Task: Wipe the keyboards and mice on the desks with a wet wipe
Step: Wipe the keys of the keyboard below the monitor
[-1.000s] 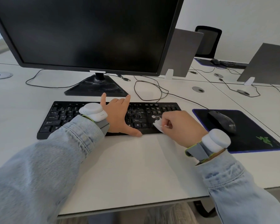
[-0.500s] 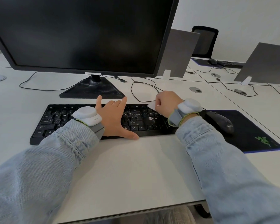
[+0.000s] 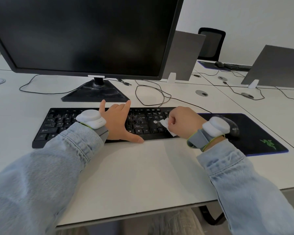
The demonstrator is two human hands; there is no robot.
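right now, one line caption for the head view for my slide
Left hand steadies the black keyboard while the right hand rubs a wet wipe over its right-side keys.

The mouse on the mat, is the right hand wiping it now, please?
No, the right hand presses the wet wipe on the keyboard.

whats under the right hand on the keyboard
A crumpled white wet wipe sticks out from the right hand, pressed on the keyboard near its right end. The keys under the hand and wipe are covered.
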